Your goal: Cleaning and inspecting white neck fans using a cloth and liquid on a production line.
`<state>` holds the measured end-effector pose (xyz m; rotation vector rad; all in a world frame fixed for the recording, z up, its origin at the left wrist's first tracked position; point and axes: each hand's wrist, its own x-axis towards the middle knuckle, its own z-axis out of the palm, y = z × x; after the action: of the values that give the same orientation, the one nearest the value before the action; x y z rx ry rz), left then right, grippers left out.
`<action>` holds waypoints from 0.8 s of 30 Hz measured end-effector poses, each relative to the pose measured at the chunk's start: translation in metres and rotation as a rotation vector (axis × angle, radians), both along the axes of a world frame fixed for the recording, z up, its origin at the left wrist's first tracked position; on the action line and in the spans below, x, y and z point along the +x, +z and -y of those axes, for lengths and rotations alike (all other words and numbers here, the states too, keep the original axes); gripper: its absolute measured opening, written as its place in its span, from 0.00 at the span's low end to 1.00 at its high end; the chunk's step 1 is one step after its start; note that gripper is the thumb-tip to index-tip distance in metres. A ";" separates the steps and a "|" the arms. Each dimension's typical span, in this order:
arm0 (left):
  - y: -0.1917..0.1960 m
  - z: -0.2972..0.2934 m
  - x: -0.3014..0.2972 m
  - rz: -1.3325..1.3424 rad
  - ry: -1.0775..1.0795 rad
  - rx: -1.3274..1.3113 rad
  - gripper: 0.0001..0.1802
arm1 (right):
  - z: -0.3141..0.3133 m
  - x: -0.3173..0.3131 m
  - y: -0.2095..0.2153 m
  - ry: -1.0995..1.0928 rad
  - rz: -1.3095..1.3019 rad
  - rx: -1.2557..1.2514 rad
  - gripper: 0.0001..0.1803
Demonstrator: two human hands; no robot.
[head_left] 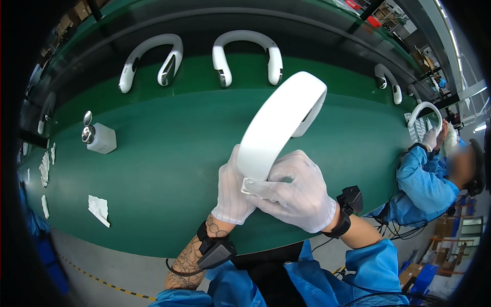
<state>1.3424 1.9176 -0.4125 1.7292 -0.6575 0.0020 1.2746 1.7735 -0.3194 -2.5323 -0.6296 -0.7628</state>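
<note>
A white U-shaped neck fan (281, 123) is held up over the table in front of me, its curved band toward the far side. My left hand (231, 192), in a thin white striped glove, grips its lower end from the left and is partly hidden behind the band and the other hand. My right hand (299, 194), gloved the same way, pinches a small folded white wipe (249, 186) against that end of the fan. The fan's other arm is mostly hidden behind the band.
On the green table (169, 169) stands a square white dispenser bottle (104, 139) with its metal lid raised. A crumpled wipe (99, 210) lies nearer me. Two neck fans (247, 37) (153, 41) rest along the back. At right, a co-worker (427, 176) in blue handles another fan (425, 106).
</note>
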 end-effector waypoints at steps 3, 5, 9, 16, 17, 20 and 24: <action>0.006 -0.003 -0.001 0.015 -0.026 0.057 0.30 | -0.002 -0.004 -0.002 -0.042 -0.025 0.105 0.14; 0.018 -0.008 -0.002 0.031 -0.057 0.092 0.30 | -0.004 -0.005 -0.002 -0.087 0.032 0.161 0.15; 0.052 -0.024 -0.006 -0.253 -0.299 -0.236 0.34 | -0.001 -0.010 0.001 -0.060 -0.025 0.419 0.17; 0.087 -0.005 -0.028 -0.540 -0.428 -0.457 0.43 | 0.011 -0.036 0.007 0.008 -0.038 0.754 0.18; 0.091 -0.001 -0.032 -0.606 -0.418 -0.433 0.43 | 0.012 -0.041 0.004 0.016 -0.057 0.810 0.18; 0.104 0.013 -0.035 -0.545 -0.398 -0.461 0.39 | 0.007 -0.048 -0.007 -0.012 0.106 0.946 0.16; 0.110 0.015 -0.020 -0.575 -0.566 -0.474 0.38 | 0.009 -0.056 -0.022 -0.048 0.183 1.116 0.15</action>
<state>1.3221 1.9023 -0.3022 0.9735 -0.6253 -0.6585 1.2186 1.7646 -0.3411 -1.4618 -0.0990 -0.9951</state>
